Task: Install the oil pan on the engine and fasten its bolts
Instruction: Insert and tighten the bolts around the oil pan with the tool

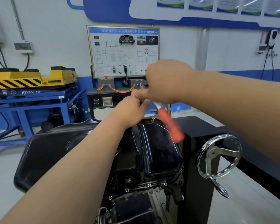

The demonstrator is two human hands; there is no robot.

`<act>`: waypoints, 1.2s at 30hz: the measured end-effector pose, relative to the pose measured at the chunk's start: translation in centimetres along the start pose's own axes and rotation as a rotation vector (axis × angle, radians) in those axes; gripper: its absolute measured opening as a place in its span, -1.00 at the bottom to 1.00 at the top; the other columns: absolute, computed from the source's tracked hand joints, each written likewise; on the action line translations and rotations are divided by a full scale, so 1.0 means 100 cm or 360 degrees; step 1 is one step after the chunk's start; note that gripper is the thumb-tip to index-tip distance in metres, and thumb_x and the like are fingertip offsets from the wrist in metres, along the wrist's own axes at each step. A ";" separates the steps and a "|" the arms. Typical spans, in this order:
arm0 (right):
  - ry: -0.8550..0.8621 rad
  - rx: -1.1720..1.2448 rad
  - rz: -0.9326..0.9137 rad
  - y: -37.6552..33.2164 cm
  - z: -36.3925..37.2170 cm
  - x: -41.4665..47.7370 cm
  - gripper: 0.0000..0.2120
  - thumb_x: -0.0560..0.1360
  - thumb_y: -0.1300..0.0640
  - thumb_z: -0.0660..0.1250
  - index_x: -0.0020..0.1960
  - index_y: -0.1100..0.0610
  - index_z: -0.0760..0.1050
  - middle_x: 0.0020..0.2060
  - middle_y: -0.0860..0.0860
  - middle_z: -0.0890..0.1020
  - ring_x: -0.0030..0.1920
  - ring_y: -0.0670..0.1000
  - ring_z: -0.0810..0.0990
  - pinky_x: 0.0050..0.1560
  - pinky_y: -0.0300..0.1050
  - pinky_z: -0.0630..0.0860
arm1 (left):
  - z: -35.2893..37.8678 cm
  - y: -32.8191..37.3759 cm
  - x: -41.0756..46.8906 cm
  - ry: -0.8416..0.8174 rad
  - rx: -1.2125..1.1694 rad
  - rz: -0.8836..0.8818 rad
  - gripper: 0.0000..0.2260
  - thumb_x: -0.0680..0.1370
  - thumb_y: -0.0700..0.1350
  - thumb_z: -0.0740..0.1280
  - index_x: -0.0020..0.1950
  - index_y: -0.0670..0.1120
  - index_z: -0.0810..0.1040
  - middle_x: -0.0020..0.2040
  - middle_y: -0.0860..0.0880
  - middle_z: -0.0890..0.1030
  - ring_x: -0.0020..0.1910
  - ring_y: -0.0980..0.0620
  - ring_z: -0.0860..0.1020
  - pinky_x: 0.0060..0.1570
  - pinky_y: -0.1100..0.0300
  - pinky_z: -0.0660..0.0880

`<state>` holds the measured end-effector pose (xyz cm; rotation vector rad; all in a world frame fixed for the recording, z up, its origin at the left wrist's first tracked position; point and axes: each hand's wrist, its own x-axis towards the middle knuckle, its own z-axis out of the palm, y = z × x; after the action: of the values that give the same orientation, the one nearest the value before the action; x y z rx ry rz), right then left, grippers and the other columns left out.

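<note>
The black oil pan sits on the upturned engine in the middle of the view, with bolts showing along its near flange. Both hands are raised above the pan's far end. My right hand grips the metal head of a ratchet wrench, whose orange handle hangs down to the right, blurred. My left hand pinches something small at the wrench head just below my right hand; what it holds is hidden.
A chrome handwheel with a crank handle sticks out of the black engine stand at the right. A black cover lies at the left. Behind stand a blue and yellow lift table and a training board.
</note>
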<state>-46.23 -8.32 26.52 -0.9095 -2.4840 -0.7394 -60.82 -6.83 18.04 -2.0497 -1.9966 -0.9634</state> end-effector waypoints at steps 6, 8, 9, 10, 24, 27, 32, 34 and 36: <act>-0.0065 -0.0327 -0.0282 -0.019 -0.006 -0.003 -0.61 0.54 -0.15 0.20 -0.31 0.12 0.32 -0.39 -0.01 0.36 -0.42 0.00 0.35 -0.42 -0.14 0.30 | -0.001 0.000 0.001 -0.0075 -0.0077 -0.0097 -0.78 0.55 -0.25 0.17 -0.25 -0.02 0.43 -0.21 -0.08 0.55 -0.25 -0.04 0.44 -0.36 0.18 0.33; 0.0011 -0.0581 -0.0604 -0.011 -0.014 -0.002 -0.90 0.54 0.09 0.21 -0.10 0.10 0.45 -0.26 0.01 0.47 -0.23 0.09 0.49 -0.23 -0.04 0.43 | 0.000 -0.002 0.006 -0.0106 -0.0098 -0.0145 -0.91 0.54 -0.18 0.18 -0.14 -0.07 0.44 -0.25 -0.03 0.50 -0.21 -0.07 0.45 -0.26 0.15 0.36; 0.0018 -0.0678 -0.0688 -0.008 -0.016 -0.002 -0.89 0.52 0.18 0.20 0.01 0.07 0.46 -0.17 0.03 0.52 -0.09 0.12 0.51 -0.10 0.01 0.45 | 0.001 -0.003 0.007 -0.0126 -0.0083 -0.0166 -0.93 0.54 -0.15 0.18 -0.07 -0.11 0.44 -0.24 -0.02 0.49 -0.19 -0.08 0.46 -0.22 0.14 0.36; -0.0017 -0.0682 -0.0724 -0.006 -0.017 -0.002 -0.82 0.50 0.22 0.20 0.06 0.04 0.45 -0.12 0.04 0.53 0.00 0.15 0.51 0.02 0.05 0.44 | 0.002 -0.002 0.007 -0.0139 -0.0060 -0.0173 -0.92 0.53 -0.14 0.18 -0.06 -0.12 0.42 -0.26 -0.01 0.47 -0.18 -0.09 0.46 -0.22 0.14 0.34; 0.0120 -0.0599 -0.0494 -0.008 -0.011 -0.010 -0.79 0.49 0.13 0.27 -0.26 0.05 0.28 -0.38 -0.02 0.37 -0.23 0.08 0.47 -0.14 -0.10 0.26 | -0.004 -0.005 -0.001 0.0100 -0.0085 -0.0308 -0.80 0.39 -0.02 0.45 -0.26 -0.13 0.57 -0.30 -0.01 0.59 -0.30 0.04 0.51 -0.38 0.24 0.38; 0.0093 -0.0554 -0.0468 -0.005 -0.013 -0.007 -0.83 0.50 0.15 0.25 -0.22 0.02 0.29 -0.41 -0.06 0.27 -0.25 0.08 0.43 -0.08 -0.08 0.26 | -0.005 -0.008 0.000 0.0075 -0.0152 -0.0295 -0.85 0.38 -0.06 0.47 -0.20 -0.13 0.63 -0.25 0.06 0.63 -0.24 0.10 0.56 -0.31 0.24 0.45; -0.0056 -0.0086 0.0043 -0.012 -0.006 -0.010 -0.49 0.45 -0.36 0.14 -0.39 0.06 0.29 -0.42 -0.01 0.41 -0.42 -0.02 0.34 -0.42 -0.18 0.21 | -0.003 -0.005 -0.004 0.0018 -0.0171 -0.0056 -0.89 0.51 -0.03 0.38 -0.17 0.00 0.50 -0.28 0.14 0.50 -0.29 0.17 0.46 -0.25 0.33 0.36; -0.0031 -0.0012 0.0077 -0.016 -0.005 -0.011 -0.50 0.46 -0.34 0.17 -0.38 0.05 0.27 -0.41 -0.01 0.39 -0.42 -0.02 0.33 -0.44 -0.18 0.20 | -0.002 -0.002 -0.004 -0.0008 -0.0216 -0.0026 -0.84 0.57 -0.15 0.29 -0.20 0.02 0.42 -0.30 0.17 0.40 -0.35 0.23 0.42 -0.27 0.39 0.33; -0.0004 -0.0141 -0.0041 -0.023 -0.007 -0.011 -0.62 0.47 -0.12 0.28 -0.38 0.06 0.27 -0.42 -0.01 0.37 -0.44 -0.01 0.32 -0.46 -0.20 0.19 | -0.002 -0.001 -0.002 -0.0047 -0.0119 -0.0073 -0.86 0.55 -0.19 0.23 -0.18 -0.11 0.52 -0.27 0.03 0.50 -0.26 0.09 0.48 -0.20 0.19 0.41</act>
<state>-46.85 -10.77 25.73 -0.9109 -2.4866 -0.8634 -60.95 -7.09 18.09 -2.0759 -2.0614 -1.0380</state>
